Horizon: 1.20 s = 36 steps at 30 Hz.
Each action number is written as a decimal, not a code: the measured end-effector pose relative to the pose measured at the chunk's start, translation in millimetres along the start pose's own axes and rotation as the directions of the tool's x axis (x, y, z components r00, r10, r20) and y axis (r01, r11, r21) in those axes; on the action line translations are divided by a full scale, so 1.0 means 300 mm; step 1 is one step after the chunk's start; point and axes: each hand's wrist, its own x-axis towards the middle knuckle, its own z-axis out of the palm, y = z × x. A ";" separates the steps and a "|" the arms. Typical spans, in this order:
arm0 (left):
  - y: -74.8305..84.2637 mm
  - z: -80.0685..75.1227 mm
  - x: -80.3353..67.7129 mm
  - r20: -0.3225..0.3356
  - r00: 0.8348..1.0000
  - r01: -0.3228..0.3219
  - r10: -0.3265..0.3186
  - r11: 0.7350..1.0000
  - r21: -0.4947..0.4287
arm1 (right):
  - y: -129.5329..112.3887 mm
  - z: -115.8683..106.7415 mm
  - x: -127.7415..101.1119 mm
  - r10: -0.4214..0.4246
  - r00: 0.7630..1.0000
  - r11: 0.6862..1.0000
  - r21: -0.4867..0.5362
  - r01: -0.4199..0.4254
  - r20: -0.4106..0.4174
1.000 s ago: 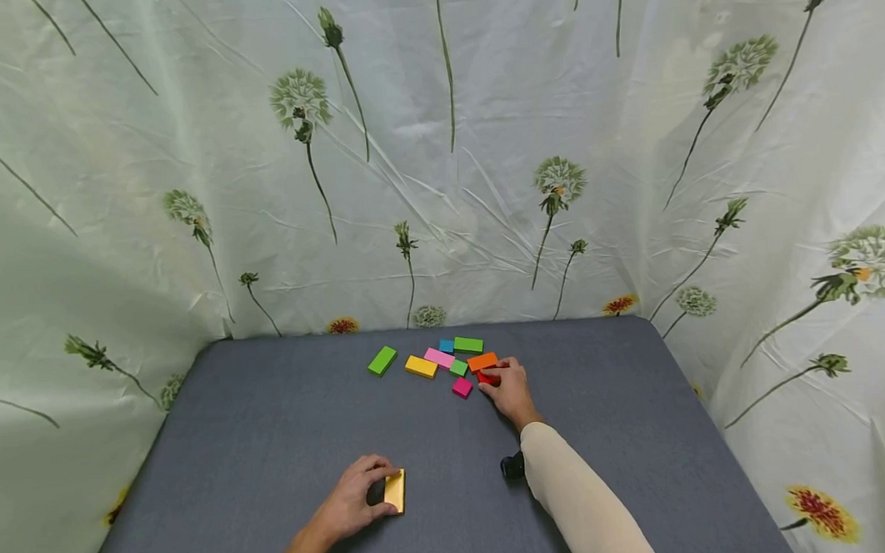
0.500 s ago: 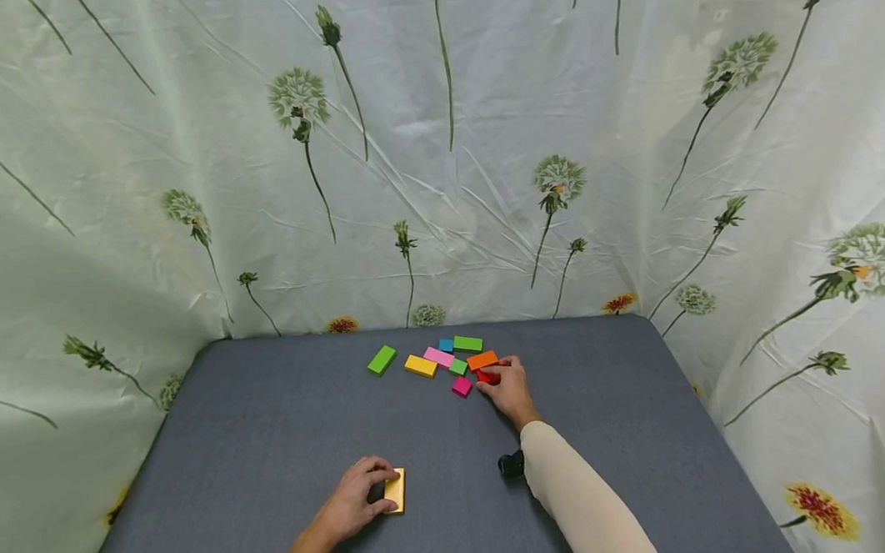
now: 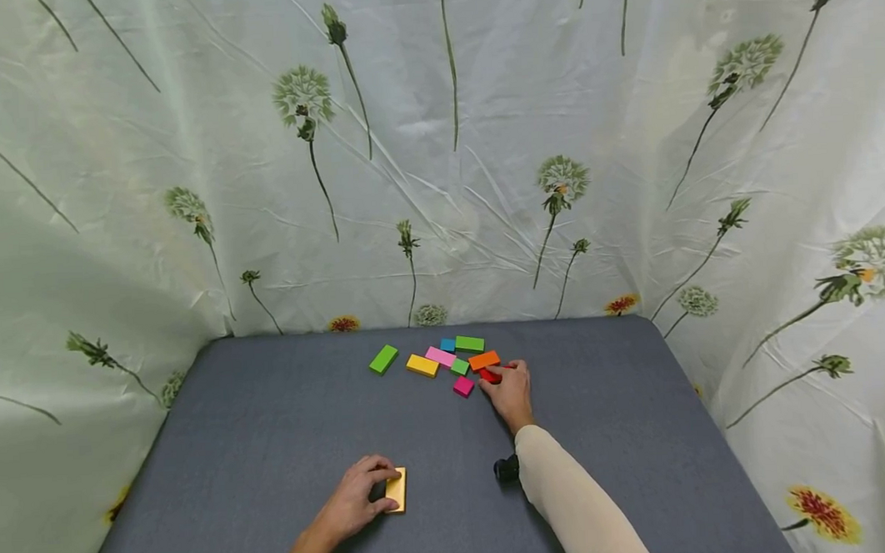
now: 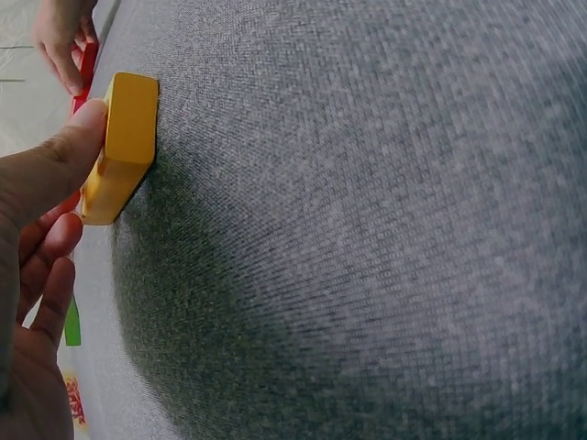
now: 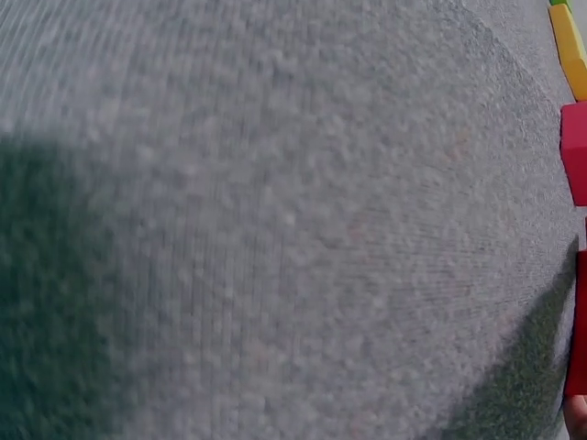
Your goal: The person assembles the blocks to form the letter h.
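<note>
Far across the grey fabric tabletop (image 3: 271, 436), right hand (image 3: 510, 390) stretched out, fingertips curled onto a small red rectangular block (image 3: 489, 376) at the near right edge of the coloured cluster, just below an orange block (image 3: 484, 360) and right of a magenta square block (image 3: 462, 386). Long axis roughly left to right, block lying at the fingertips' left. Nearer the body, left hand (image 3: 352, 500) pinching a flat yellow rectangular block (image 3: 397, 488), stood on edge, thumb against its side (image 4: 121, 147).
</note>
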 end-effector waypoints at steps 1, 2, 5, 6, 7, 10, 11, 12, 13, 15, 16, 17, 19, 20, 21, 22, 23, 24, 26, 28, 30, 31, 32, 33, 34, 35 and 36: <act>0.000 -0.001 -0.001 -0.001 1.000 -0.002 0.002 1.000 -0.001 | 0.000 0.001 0.000 0.009 1.000 1.000 -0.003 -0.009 0.000; 0.002 0.000 -0.001 -0.001 1.000 0.000 0.000 1.000 -0.001 | -0.001 0.003 0.000 0.018 1.000 1.000 -0.004 -0.018 0.000; 0.004 0.001 -0.002 -0.006 1.000 -0.002 0.002 1.000 -0.001 | -0.002 0.003 0.001 0.028 1.000 1.000 -0.012 -0.028 -0.004; 0.004 0.001 -0.001 -0.008 1.000 -0.003 0.003 1.000 0.000 | -0.003 0.002 0.000 0.027 1.000 1.000 -0.013 -0.027 -0.008; 0.005 0.001 0.000 -0.008 1.000 -0.004 0.004 1.000 0.001 | -0.003 0.001 0.000 0.024 1.000 1.000 -0.014 -0.024 -0.013; 0.004 -0.001 0.003 -0.010 1.000 -0.015 0.015 1.000 0.002 | -0.002 -0.011 -0.003 0.011 1.000 1.000 -0.015 -0.011 -0.028; 0.003 -0.001 0.003 -0.011 1.000 -0.020 0.020 1.000 0.000 | -0.001 -0.015 -0.003 0.007 0.999 1.000 -0.013 -0.007 -0.033; 0.002 -0.001 0.004 -0.014 1.000 -0.024 0.024 1.000 0.002 | -0.001 -0.021 -0.003 0.001 0.999 1.000 -0.010 -0.001 -0.038; 0.002 -0.001 0.004 -0.017 1.000 -0.027 0.027 1.000 0.000 | -0.001 -0.027 -0.003 -0.001 0.999 1.000 -0.002 0.001 -0.037; 0.003 -0.002 0.004 -0.023 0.999 -0.030 0.030 1.000 -0.001 | -0.002 -0.041 -0.003 -0.008 0.999 1.000 0.006 0.008 -0.039; 0.003 -0.002 0.004 -0.024 0.999 -0.029 0.029 1.000 -0.003 | -0.003 -0.047 -0.003 -0.013 0.999 1.000 0.015 0.014 -0.038; 0.004 -0.001 0.003 -0.025 0.999 -0.028 0.028 1.000 -0.001 | -0.005 -0.054 -0.005 -0.020 0.999 1.000 0.023 0.021 -0.034; 0.006 -0.001 0.001 -0.021 1.000 -0.020 0.020 1.000 0.000 | -0.008 -0.066 -0.010 -0.038 0.999 0.999 0.033 0.038 -0.019; 0.006 -0.001 -0.001 -0.023 0.999 -0.023 0.023 1.000 0.006 | -0.010 -0.072 -0.014 -0.047 0.999 0.998 0.036 0.047 -0.006; 0.006 0.001 -0.003 -0.020 1.000 -0.021 0.021 1.000 0.006 | -0.013 -0.077 -0.018 -0.060 0.998 0.997 0.042 0.060 0.010; 0.007 0.000 -0.003 -0.020 1.000 -0.019 0.019 1.000 0.007 | -0.016 -0.083 -0.020 -0.069 0.997 0.996 0.050 0.067 0.032; 0.007 0.000 -0.003 -0.019 1.000 -0.018 0.018 1.000 0.009 | -0.020 -0.088 -0.023 -0.082 0.995 0.996 0.052 0.079 0.055; 0.007 0.000 -0.004 -0.015 1.000 -0.013 0.013 1.000 0.011 | -0.025 -0.092 -0.026 -0.092 0.993 0.995 0.057 0.087 0.077; 0.007 0.000 -0.004 -0.008 1.000 -0.004 0.004 1.000 0.014 | -0.037 -0.099 -0.031 -0.114 0.986 0.992 0.062 0.108 0.120; 0.008 -0.002 -0.005 -0.002 1.000 0.008 -0.008 1.000 0.010 | -0.049 -0.103 -0.036 -0.141 0.978 0.989 0.061 0.133 0.157; 0.008 -0.002 -0.005 -0.002 1.000 0.010 -0.010 1.000 0.012 | -0.063 -0.105 -0.039 -0.169 0.968 0.985 0.063 0.160 0.186; 0.009 -0.001 -0.005 -0.007 1.000 0.006 -0.006 1.000 0.013 | -0.070 -0.104 -0.041 -0.181 0.963 0.983 0.066 0.171 0.199; 0.009 -0.002 -0.005 -0.014 1.000 -0.004 0.004 1.000 0.014 | -0.076 -0.103 -0.042 -0.193 0.958 0.981 0.069 0.183 0.213; 0.010 -0.001 -0.005 -0.019 1.000 -0.010 0.011 1.000 0.017 | -0.082 -0.101 -0.044 -0.203 0.953 0.979 0.068 0.192 0.225; 0.011 -0.001 -0.005 -0.025 1.000 -0.018 0.018 1.000 0.018 | -0.088 -0.098 -0.046 -0.212 0.948 0.977 0.068 0.202 0.236; 0.011 -0.002 -0.005 -0.031 0.999 -0.023 0.024 1.000 0.019 | -0.093 -0.095 -0.048 -0.221 0.943 0.975 0.071 0.210 0.247; 0.012 -0.003 -0.004 -0.034 0.999 -0.026 0.027 0.999 0.018 | -0.099 -0.092 -0.050 -0.230 0.939 0.973 0.076 0.217 0.257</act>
